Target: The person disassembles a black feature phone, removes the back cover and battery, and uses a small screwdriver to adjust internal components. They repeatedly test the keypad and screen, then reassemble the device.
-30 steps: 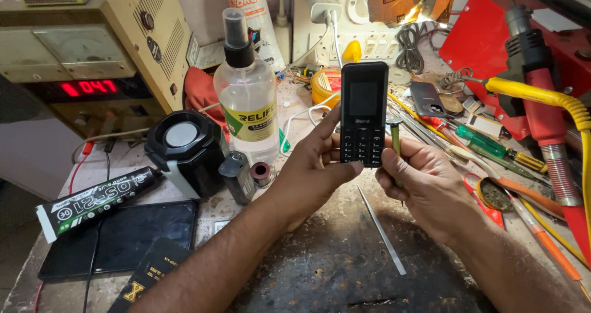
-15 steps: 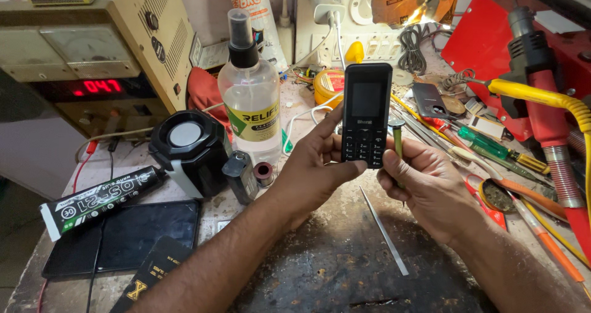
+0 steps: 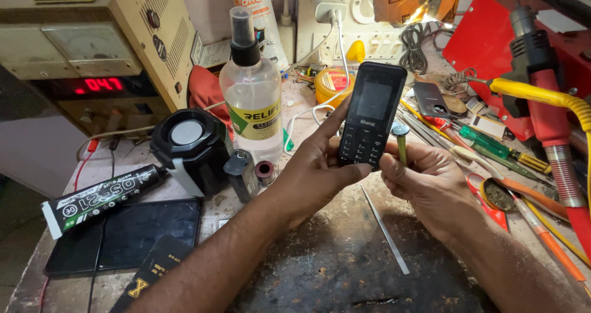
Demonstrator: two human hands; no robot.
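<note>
Left hand [image 3: 317, 168] around slab-shaped black phone [image 3: 371, 114]

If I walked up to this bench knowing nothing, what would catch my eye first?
Most likely the black keypad phone held upright at the centre, gripped by the left hand, while the right hand beside it holds a small tool with a green shaft. Next, the clear spray bottle standing just left of the phone, and the glowing red digits on the beige power supply at far left.

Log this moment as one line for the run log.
left hand: holds black keypad phone upright, screen dark | right hand: grips screwdriver, steadies phone | nearby: clear spray bottle, metal strip
</note>
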